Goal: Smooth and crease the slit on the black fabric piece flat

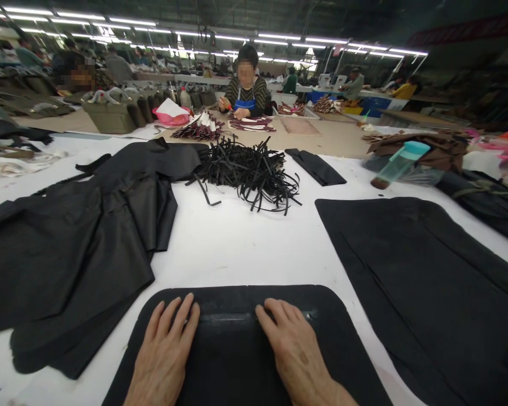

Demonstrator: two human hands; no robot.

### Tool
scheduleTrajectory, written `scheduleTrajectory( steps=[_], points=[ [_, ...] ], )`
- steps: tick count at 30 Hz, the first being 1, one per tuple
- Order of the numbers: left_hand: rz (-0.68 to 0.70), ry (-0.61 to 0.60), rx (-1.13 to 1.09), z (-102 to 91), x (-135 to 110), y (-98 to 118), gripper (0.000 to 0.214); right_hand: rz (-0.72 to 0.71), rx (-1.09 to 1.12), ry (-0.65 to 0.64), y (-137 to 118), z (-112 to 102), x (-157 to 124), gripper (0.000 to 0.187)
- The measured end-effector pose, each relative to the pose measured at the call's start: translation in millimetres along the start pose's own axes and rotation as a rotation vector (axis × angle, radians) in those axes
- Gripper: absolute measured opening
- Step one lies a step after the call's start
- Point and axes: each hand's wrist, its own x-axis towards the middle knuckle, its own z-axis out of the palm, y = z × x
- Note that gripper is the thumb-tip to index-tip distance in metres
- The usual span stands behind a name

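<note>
A black fabric panel [232, 361] with rounded far corners lies flat on the white table [220, 248] right before me. My left hand [165, 344] rests on its left part, palm down, fingers stretched toward the far edge. On the right part lies my right hand [294, 344], also palm down with the fingers extended. Between the fingertips of both hands runs a shiny strip [228, 317] across the panel. Neither hand holds anything. The panel's near end is out of view.
To the left lie overlapping black fabric pieces [88, 237]; to the right, larger black panels [440, 282]. A heap of black strips [249, 169], a folded black piece [315, 167] and a bottle with a turquoise lid [400, 163] stand farther off. Opposite sits a person [245, 90] handling maroon pieces.
</note>
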Motion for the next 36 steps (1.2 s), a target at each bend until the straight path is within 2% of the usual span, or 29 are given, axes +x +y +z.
scheduleTrajectory(
  steps=[4, 9, 13, 16, 18, 20, 22, 24, 27, 30, 36],
  points=[
    [0.005, -0.034, 0.031, -3.1, 0, 2, 0.056, -0.05, -0.039, -0.06, -5, 8, 4, 0.048],
    [-0.01, -0.064, 0.039, -4.0, -2, 1, 0.058, -0.066, -0.076, -0.048, 3, 9, -6, 0.051],
    [0.034, 0.019, 0.097, 4.6, -12, -15, 0.055, -0.077, -0.105, -0.004, 1, 13, -9, 0.053],
    [0.009, 0.064, 0.12, 2.4, -15, -29, 0.047, -0.068, -0.144, -0.006, -3, 14, -7, 0.052],
    [-0.007, 0.115, 0.097, -5.4, -11, -29, 0.045, -0.069, -0.175, -0.038, -7, 13, -6, 0.053],
    [0.06, 0.147, 0.045, -14.1, -2, -16, 0.049, -0.07, -0.218, -0.068, -10, 13, -4, 0.055],
    [0.204, 0.09, -0.031, -19.8, 10, 7, 0.055, -0.075, -0.264, -0.078, -13, 14, -2, 0.055],
    [0.331, -0.052, -0.094, -21.2, 23, 31, 0.058, -0.076, -0.296, -0.072, -14, 18, -2, 0.052],
    [0.394, -0.245, -0.109, -18.4, 36, 54, 0.052, -0.068, -0.286, -0.048, -12, 21, -3, 0.051],
    [0.394, -0.314, -0.076, -15.3, 37, 54, 0.048, -0.062, -0.238, -0.057, -8, 19, -5, 0.05],
    [0.419, -0.265, -0.043, -14.9, 29, 37, 0.045, -0.048, -0.181, -0.037, 0, 14, -11, 0.049]
  ],
)
